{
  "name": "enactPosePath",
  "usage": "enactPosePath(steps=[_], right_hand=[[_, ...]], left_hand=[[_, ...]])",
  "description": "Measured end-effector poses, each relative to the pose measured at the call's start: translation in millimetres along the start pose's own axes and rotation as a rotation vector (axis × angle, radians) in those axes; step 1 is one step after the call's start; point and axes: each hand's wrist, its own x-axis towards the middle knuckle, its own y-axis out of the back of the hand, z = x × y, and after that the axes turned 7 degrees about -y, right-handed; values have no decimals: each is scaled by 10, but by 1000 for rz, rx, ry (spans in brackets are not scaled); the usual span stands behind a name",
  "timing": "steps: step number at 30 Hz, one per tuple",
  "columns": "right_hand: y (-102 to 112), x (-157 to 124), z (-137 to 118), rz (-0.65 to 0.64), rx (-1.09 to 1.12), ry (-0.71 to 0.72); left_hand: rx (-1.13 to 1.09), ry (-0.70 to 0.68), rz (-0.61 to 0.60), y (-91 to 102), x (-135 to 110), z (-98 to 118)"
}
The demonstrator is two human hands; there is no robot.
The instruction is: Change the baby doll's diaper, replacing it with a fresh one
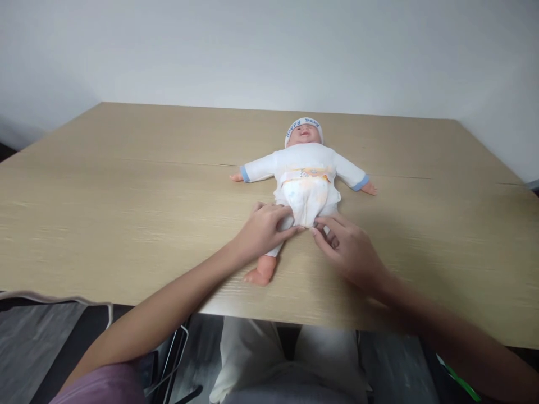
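Nearest the camera, the person's lap in pale trousers [290, 359] and a purple sleeve [96, 387] lie below the front edge of a light wooden table [126, 213]. Both bare forearms reach up over that edge. Just beyond it, one bare foot [260, 275] of a baby doll [305, 160] points toward the viewer. The doll lies on its back near the table's middle, arms spread wide.

The left hand [265, 227] rests on the doll's leg above this foot. Its fingers [286, 223] are bent and held close together, their tips at the lower edge of the diaper [309, 196]. The right hand [349, 247] covers the other leg, its fingers [326, 230] lightly curled, side by side, tips touching the same edge. Whether either hand pinches the material cannot be told.

Beyond the hands, the white diaper wraps the doll's hips, under a white shirt [303, 157] with blue cuffs. Farther back sits a white hat [304, 124] with blue lettering. A plain pale wall [269, 50] rises behind the table.
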Motion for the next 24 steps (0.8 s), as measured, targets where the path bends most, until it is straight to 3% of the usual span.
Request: enactPosePath(steps=[8, 12, 18, 24], right_hand=[[-21, 2, 31, 107, -144, 32], [-46, -10, 60, 147, -216, 73], [-119, -48, 68, 116, -230, 122], [-159, -92, 70, 127, -213, 165]], left_hand=[[-11, 127, -14, -10, 123, 112], [63, 42, 6, -39, 96, 65], [84, -175, 130, -98, 32, -79], [87, -224, 238, -109, -33, -84]])
